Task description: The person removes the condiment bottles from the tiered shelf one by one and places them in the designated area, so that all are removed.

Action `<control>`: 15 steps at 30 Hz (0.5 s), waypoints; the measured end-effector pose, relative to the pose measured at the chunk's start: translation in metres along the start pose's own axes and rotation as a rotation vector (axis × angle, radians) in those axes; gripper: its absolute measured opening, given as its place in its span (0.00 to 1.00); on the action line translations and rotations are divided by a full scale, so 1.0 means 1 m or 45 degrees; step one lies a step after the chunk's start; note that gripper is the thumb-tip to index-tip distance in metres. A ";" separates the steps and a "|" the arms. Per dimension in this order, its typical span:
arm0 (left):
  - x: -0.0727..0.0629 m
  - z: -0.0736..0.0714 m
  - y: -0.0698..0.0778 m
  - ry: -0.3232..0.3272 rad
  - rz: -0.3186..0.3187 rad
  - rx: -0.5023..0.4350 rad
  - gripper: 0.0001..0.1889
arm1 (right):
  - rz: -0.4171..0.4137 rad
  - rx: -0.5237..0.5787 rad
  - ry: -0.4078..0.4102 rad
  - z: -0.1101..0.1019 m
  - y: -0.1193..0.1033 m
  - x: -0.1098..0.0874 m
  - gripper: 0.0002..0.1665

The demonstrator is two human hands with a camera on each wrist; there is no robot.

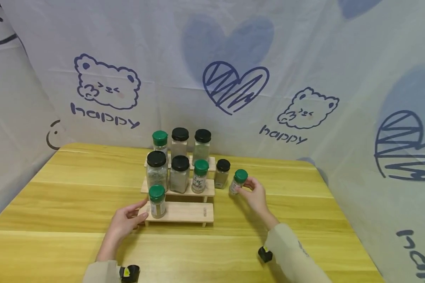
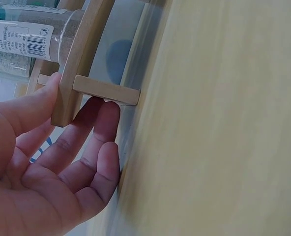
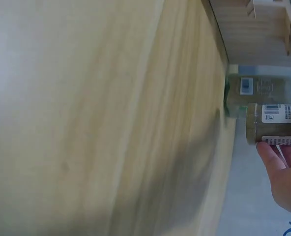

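Green-capped spice jar point(image 1: 237, 181): in the right hand point(image 1: 256, 196), to the right of the wooden three-tier rack point(image 1: 185, 212). Brown contents; barcode label shows in the right wrist view. Grip is a pinch, thumb on the near side, fingers on the right side of the body. Long axis near upright, cap uppermost, slight lean. In the right wrist view the base appears clear of the table point(image 1: 290, 188).

Key relation: the jar lies at the left of its grip, on the rack side. Front tier point(image 1: 189, 216) is to its left and nearer the person; the jar is about level with the middle tier point(image 1: 210, 189). Right hand nearest the jar; left hand point(image 1: 125, 220) at the opposite end of the rack.

Left hand: thumb against the front tier's left end, fingers curled beneath by the leg, holding the board. Beside that thumb, a front-tier jar point(image 1: 157, 205), green cap, upright.

Black-capped jar point(image 1: 221, 177): upright on the table, between rack and held jar, touching neither as far as can be judged. Middle and back tiers: three capped jars each. Behind: printed cloth point(image 1: 212, 129), bears and hearts.
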State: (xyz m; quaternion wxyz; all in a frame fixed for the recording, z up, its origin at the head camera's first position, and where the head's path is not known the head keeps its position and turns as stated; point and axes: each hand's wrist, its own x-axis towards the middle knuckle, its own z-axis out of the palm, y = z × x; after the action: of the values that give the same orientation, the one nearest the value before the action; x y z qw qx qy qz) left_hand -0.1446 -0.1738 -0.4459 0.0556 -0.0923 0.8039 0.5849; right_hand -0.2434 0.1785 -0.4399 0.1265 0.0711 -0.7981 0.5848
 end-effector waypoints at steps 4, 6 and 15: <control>0.000 -0.001 0.000 0.003 0.007 -0.002 0.25 | 0.004 -0.020 0.004 0.003 0.000 0.009 0.19; 0.000 -0.001 0.000 0.003 0.011 -0.001 0.25 | 0.015 -0.020 0.012 0.005 0.001 0.013 0.19; -0.002 -0.001 0.000 0.008 0.019 0.009 0.24 | 0.078 -0.051 -0.021 0.007 -0.002 0.021 0.17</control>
State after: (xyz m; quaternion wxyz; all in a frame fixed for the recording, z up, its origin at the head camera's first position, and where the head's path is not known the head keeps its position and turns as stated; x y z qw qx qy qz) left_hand -0.1430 -0.1746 -0.4450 0.0490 -0.0879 0.8068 0.5822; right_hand -0.2635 0.1718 -0.4346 0.1033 0.0488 -0.8125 0.5716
